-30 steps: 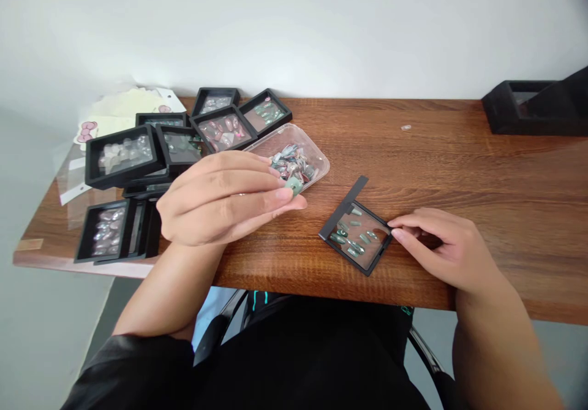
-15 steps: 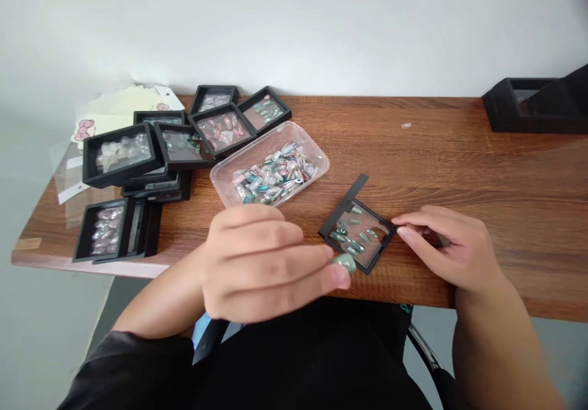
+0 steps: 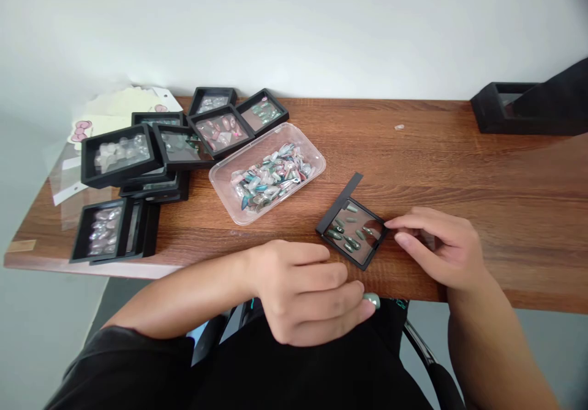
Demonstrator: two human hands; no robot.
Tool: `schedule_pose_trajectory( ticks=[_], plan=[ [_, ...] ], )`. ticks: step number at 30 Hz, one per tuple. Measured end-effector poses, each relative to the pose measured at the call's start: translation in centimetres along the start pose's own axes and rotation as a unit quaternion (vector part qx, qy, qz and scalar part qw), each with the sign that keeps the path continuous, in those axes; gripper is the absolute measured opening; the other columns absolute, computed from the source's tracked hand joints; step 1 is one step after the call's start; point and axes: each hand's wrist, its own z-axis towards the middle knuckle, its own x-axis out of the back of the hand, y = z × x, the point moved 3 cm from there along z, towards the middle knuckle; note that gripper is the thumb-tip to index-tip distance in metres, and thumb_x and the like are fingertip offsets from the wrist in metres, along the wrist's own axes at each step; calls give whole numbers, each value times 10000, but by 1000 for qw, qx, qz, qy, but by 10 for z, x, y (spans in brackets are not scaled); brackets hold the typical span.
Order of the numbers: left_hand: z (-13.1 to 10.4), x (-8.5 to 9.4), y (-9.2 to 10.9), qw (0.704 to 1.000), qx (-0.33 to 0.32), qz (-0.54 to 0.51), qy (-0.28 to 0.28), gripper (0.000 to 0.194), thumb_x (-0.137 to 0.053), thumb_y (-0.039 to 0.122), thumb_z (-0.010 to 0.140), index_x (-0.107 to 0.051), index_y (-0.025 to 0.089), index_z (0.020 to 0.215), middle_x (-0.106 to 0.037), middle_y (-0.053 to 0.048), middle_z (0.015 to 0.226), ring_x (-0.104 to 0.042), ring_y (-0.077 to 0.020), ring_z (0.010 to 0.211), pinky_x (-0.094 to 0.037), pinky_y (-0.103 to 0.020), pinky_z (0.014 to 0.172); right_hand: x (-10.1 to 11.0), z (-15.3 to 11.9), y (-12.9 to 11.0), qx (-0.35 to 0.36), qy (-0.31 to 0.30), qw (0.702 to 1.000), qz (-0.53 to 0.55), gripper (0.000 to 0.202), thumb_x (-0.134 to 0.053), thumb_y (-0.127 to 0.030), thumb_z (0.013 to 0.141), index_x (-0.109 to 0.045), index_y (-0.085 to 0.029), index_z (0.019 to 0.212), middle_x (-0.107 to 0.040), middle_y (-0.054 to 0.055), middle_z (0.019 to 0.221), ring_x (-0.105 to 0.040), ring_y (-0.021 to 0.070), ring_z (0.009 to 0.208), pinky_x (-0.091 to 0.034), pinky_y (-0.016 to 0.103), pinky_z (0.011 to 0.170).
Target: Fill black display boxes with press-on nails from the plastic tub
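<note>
My left hand (image 3: 312, 293) is low over the table's front edge. A green press-on nail (image 3: 372, 300) is pinched at its fingertips. In front of that hand lies a small black display frame (image 3: 367, 260) with a clear film window. Several green press-on nails (image 3: 351, 242) lie in the window, and a black side strip (image 3: 340, 203) sticks out past one corner. At the frame's right corner, my right hand (image 3: 441, 244) touches the edge with its index fingertip. Its thumb is a little apart from that finger, and the other fingers are curled.
A clear plastic box (image 3: 316, 159) of mixed loose nails stands left of the frame. Beyond it are several filled black display frames (image 3: 220, 131), some stacked, and cream cards (image 3: 124, 102). One small clear piece (image 3: 399, 127) lies near the wall. More black frames (image 3: 487, 110) stand far right.
My left hand has moved down and right, toward my lap, with the green nail still in its fingers. My right hand stays by the frame's corner, its thumb slightly lower.
</note>
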Motion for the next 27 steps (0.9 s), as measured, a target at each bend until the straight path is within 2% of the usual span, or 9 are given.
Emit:
schedule_pose_trajectory(
  ticks=[3,5,8,10,16,21,27],
  plan=[
    [1,0,-3,1000,14,17,-7,97,-722,232,857,-807,278,843,-781,67,833,-693,-72,672,-536,-178,461,1,-4,-4,4,-4,998,70,155,-628,-193,924,-700,-244,1051,-643,-8,735,-579,107,619,-458,262,583],
    [1,-2,-3,999,26,23,-18,111,-706,225,869,-804,276,852,-783,69,844,-695,-71,670,-548,-180,479,-2,-8,-9,15,-1,993,116,204,-614,-302,954,-693,-238,1131,-637,15,764,-605,136,678,-484,293,623],
    [0,-5,-2,999,34,26,-30,129,-684,223,883,-803,273,874,-787,70,866,-705,-77,690,-567,-187,506,-11,-13,-22,45,-10,987,153,452,-611,-525,941,-654,-215,1268,-652,49,821,-629,170,734,-511,327,646],
    [0,-5,-1,999,30,27,-27,119,-688,244,886,-803,274,885,-788,64,877,-710,-82,703,-558,-189,494,-20,-15,-34,73,-22,986,149,546,-648,-554,909,-622,-197,1320,-671,60,851,-636,171,751,-524,327,652],
    [-2,-4,3,1000,11,15,-11,122,-704,302,886,-807,238,900,-776,51,833,-707,-84,705,-515,-191,459,-31,-14,-55,111,-11,986,128,394,-735,-295,892,-646,-178,1257,-707,41,824,-641,146,728,-546,310,671],
    [-4,-7,3,1000,6,15,-5,141,-716,298,872,-805,196,912,-777,41,840,-706,-94,707,-510,-199,468,-32,-14,-55,110,3,986,127,379,-754,-233,870,-662,-141,1226,-713,53,834,-637,151,759,-555,319,676],
    [-7,-10,2,999,7,19,-35,134,-722,277,875,-800,188,939,-776,9,865,-711,-103,736,-538,-209,511,-33,-16,-51,112,17,985,129,392,-790,-66,786,-688,-131,1158,-702,31,795,-607,133,723,-546,313,655]
  ],
)
